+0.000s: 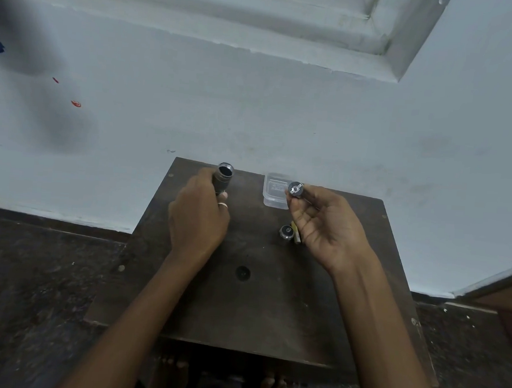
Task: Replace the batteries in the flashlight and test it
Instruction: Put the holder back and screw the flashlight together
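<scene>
My left hand (200,217) grips the dark flashlight body (223,178), whose open, hollow end points up and away over the far left of the small table. My right hand (325,226) holds a round black battery holder (295,190) between thumb and fingertips, its metal contact end facing me. On the table under my right hand stands a small black flashlight cap (287,232), and a yellowish battery (296,234) lies right beside it, partly hidden by my fingers.
A small clear plastic box (274,196) sits at the table's far edge, behind the battery holder. The dark wooden table (240,308) has a round hole (242,273) near its middle and stands against a pale wall. My bare feet show below its front edge.
</scene>
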`<state>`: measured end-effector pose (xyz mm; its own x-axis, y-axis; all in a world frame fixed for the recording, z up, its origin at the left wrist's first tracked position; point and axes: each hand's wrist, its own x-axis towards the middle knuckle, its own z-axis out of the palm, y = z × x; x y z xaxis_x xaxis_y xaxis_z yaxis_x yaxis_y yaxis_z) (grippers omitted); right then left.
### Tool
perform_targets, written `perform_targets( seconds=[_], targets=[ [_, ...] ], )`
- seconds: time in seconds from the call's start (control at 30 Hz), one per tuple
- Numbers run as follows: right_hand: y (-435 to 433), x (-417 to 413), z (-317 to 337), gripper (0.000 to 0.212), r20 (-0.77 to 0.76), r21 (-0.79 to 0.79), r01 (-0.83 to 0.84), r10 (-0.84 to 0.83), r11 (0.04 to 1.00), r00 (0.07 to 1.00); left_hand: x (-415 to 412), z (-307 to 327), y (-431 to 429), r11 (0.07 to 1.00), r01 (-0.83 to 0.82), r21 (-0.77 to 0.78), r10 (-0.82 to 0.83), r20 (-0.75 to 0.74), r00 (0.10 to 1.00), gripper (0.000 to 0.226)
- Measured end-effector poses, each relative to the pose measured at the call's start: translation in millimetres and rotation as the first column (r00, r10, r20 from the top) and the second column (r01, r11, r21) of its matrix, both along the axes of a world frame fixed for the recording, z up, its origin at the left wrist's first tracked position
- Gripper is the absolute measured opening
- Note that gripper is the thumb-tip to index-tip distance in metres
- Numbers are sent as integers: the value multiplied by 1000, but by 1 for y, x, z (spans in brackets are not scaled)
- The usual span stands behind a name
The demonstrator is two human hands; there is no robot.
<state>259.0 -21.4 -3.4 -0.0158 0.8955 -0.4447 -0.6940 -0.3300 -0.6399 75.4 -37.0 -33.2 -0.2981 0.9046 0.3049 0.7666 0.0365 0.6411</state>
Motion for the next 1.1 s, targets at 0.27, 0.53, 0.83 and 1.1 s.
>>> perform_targets(
  seconds=[0.27,0.53,0.83,1.1],
  targets=[
    [0,0,0,8,35,39,20,-21,999,999,6,-2,2,979,174,105,-166,-76,983,42],
    [3,-3,0,5,260,180,9,-57,984,964,6,-2,5,963,253,96,-250,-47,967,43],
    [-3,-5,4,23,510,268,-35,-111,963,853,8,-3,5,959,276,65,-272,-55,961,39],
    [-3,-10,4,21,735,331,-177,-135,927,665,9,-2,3,949,308,59,-305,-58,951,37]
  ],
)
